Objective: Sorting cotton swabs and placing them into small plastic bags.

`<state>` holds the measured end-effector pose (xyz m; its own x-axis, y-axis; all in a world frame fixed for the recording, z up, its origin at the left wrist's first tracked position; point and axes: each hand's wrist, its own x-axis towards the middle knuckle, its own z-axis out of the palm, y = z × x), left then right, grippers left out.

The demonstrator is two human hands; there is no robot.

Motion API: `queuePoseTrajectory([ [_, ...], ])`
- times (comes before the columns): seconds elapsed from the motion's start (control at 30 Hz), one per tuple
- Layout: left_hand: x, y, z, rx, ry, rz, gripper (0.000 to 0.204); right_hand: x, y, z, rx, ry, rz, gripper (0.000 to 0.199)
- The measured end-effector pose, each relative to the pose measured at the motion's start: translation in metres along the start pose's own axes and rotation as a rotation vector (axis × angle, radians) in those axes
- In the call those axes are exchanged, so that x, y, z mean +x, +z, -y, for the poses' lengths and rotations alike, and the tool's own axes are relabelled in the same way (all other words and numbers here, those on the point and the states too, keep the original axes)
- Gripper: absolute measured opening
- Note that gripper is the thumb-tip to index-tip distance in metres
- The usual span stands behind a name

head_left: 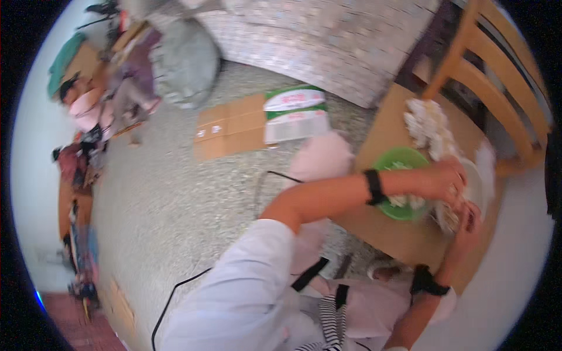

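My two hands meet over the right side of a cardboard-covered surface [374,234]. My left hand [446,178] has its fingers closed together, and my right hand [468,221] is closed just nearer to me. Between the fingertips is something small and pale, too blurred to name. Below them lies a clump of pale brownish, stringy-looking matter [448,219]. Under my left forearm sits a green bowl [383,205] with white pieces [398,200] in it. A white bowl-like container [477,181] stands behind my hands, partly hidden by them.
Whitish, crumpled matter [430,126] is heaped at the far side of the cardboard. A wooden chair [497,88] stands at far right. Flattened cardboard [234,126] lies on the speckled floor, near a grey-green sack [187,64]. Another person [91,111] sits at far left. A black cable [170,298] runs beside me.
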<state>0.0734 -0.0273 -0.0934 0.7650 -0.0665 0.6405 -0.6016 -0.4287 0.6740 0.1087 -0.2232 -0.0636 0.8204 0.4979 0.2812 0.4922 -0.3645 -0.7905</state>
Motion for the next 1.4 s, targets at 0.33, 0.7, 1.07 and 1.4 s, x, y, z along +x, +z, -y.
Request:
queuePoseTrajectory([
  [0.33, 0.004, -0.020, -0.025, 0.105, -0.156, -0.164, 0.017, 0.000, 0.020, -0.010, 0.116, 0.028, 0.199, 0.016],
  [0.7, 0.003, -0.028, -0.018, 0.182, -0.077, -0.045, 0.017, 0.003, 0.014, 0.000, 0.379, 0.101, -0.200, 0.009],
  [1.07, -0.005, -0.081, -0.044, 0.030, -0.275, 0.547, 0.049, 0.006, 0.016, 0.004, 0.436, 0.120, -0.238, 0.019],
  [1.4, -0.012, -0.077, -0.026, 0.222, -0.375, 0.460, 0.021, 0.002, 0.023, -0.004, 0.373, 0.075, -0.203, 0.021],
])
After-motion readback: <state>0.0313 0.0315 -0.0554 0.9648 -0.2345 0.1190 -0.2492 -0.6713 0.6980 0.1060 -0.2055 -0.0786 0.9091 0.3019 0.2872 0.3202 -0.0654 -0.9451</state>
